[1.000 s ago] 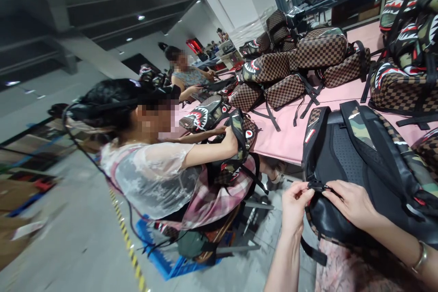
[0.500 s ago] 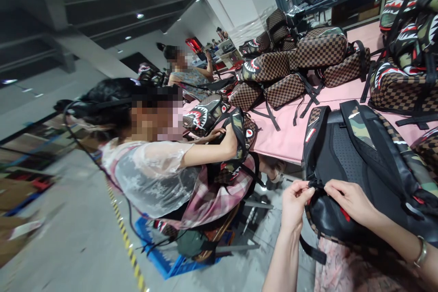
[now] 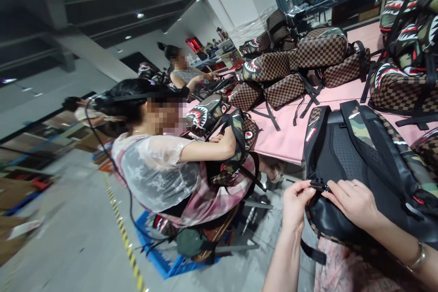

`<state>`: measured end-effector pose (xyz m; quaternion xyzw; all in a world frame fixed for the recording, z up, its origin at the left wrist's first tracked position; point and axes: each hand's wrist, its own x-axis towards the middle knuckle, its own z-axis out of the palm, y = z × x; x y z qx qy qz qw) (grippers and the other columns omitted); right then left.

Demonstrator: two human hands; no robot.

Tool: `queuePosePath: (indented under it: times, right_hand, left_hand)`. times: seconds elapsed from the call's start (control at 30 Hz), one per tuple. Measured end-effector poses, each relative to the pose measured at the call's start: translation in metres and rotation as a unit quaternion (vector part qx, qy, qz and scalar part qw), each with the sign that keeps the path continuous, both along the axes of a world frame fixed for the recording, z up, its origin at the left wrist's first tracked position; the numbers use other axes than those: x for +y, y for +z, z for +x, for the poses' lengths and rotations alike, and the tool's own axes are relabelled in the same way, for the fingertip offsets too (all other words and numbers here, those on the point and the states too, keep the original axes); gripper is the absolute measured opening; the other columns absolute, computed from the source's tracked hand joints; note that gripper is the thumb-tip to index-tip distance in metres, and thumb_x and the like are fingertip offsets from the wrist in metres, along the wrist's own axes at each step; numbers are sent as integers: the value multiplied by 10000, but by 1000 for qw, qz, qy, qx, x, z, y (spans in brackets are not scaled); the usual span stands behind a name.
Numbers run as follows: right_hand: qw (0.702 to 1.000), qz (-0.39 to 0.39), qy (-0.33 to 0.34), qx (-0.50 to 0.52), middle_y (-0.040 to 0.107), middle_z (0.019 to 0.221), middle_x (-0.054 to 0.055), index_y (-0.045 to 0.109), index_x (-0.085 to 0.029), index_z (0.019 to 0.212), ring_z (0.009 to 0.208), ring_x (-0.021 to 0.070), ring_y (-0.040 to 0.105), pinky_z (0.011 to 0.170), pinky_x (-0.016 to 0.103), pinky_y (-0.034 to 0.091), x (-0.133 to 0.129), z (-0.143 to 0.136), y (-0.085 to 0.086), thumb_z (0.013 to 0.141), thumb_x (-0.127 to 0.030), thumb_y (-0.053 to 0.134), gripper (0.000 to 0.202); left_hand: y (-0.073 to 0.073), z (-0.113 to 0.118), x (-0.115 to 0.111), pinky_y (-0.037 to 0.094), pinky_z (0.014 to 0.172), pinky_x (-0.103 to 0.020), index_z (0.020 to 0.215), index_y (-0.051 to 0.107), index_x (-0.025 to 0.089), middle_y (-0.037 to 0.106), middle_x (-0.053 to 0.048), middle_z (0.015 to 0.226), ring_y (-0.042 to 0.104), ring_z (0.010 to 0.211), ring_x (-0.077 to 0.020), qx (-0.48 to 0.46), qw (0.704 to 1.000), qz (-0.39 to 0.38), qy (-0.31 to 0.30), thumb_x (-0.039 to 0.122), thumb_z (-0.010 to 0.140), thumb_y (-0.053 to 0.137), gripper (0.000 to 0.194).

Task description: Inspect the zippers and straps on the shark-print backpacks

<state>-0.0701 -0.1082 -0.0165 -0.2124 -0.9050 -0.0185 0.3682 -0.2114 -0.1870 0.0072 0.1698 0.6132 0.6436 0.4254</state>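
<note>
A black backpack (image 3: pixel 345 150) with camouflage and checkered edges lies back side up at the right, partly on the pink table. My left hand (image 3: pixel 297 198) pinches one end of a small black strap piece (image 3: pixel 320 185) at the backpack's near left edge. Thumb and fingers of my right hand (image 3: pixel 354 200) close on the other end of this piece. Its exact shape is partly hidden by my fingers. A loose black strap (image 3: pixel 313 252) hangs below the bag's lower edge.
Checkered bags (image 3: pixel 321 48) are piled on the pink table (image 3: pixel 287 134). A seated co-worker (image 3: pixel 160 159) handles a camouflage bag at the left, above a blue crate (image 3: pixel 164 260). Another person (image 3: pixel 186 70) sits farther back. More shark-print bags (image 3: pixel 404 86) stand at the right.
My right hand has shifted slightly, with its fingers more curled and its back raised. The near co-worker's head and arm have moved a little, and the farther person's raised hand has come down.
</note>
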Motion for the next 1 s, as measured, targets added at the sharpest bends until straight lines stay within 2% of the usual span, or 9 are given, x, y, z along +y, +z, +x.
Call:
queuePosePath:
  times: [0.17,0.27,0.33,0.4,0.5,0.63,0.77,0.9,1.0]
  right_hand:
    - [1000,-4,-9,-5,549,565,-6,639,-156,895,535,122,502,592,292,299,1,0,-1,881,-328,508,217]
    - [991,-131,-17,30,610,633,13,630,-184,845,572,127,553,607,268,345,3,-2,-5,904,-341,451,246]
    - [958,-278,-13,62,650,716,22,609,-196,841,639,139,601,618,246,394,5,-4,-7,916,-349,405,265]
    - [906,-416,6,79,672,806,23,583,-206,903,723,155,632,643,240,441,7,-7,-9,901,-352,411,226]
    - [840,-536,40,73,680,942,31,552,-211,1024,830,179,645,718,268,481,8,-13,-12,828,-333,508,235]
    - [830,-553,63,24,680,989,59,562,-193,1064,860,204,644,759,315,477,8,-18,-16,784,-265,519,292]
    - [835,-547,64,5,688,851,21,579,-211,985,752,197,642,682,299,460,9,-19,-13,773,-290,535,231]
    - [830,-553,74,13,656,735,-23,572,-228,838,683,173,622,641,264,440,9,-18,-9,782,-329,535,122]
    - [830,-553,68,20,646,715,-36,572,-237,809,666,165,615,635,253,435,7,-18,-10,774,-337,544,110]
  left_hand:
    - [1,3,1,358,537,-199,714,705,118,616,-7,584,469,520,-74,12,1000,-12,5,181,549,745,181]
    - [2,2,0,346,534,-204,718,697,113,591,-3,566,454,517,-79,44,999,-25,-6,208,580,728,170]
    - [2,1,-1,340,537,-210,711,690,113,568,2,555,445,518,-83,76,996,-36,-26,219,600,714,156]
    - [1,-1,-2,333,540,-214,717,687,118,555,4,564,437,525,-88,103,992,-52,-56,225,610,704,153]
    - [-3,-3,-4,331,551,-220,724,689,127,568,-12,626,448,562,-104,163,979,-80,-90,262,634,691,162]
    - [-15,-2,-5,321,565,-225,632,674,145,569,-14,643,453,594,-119,219,968,-94,-84,279,623,706,139]
    - [-20,-2,-6,283,553,-208,626,652,140,550,4,610,416,584,-99,64,995,-60,-42,265,581,741,160]
    - [-15,-3,-9,213,480,-200,571,593,111,421,43,482,294,457,-50,-48,995,-53,-71,362,550,762,303]
    - [-12,-2,-12,247,481,-191,613,597,104,418,40,501,322,466,-46,-117,989,-38,-81,392,501,790,364]
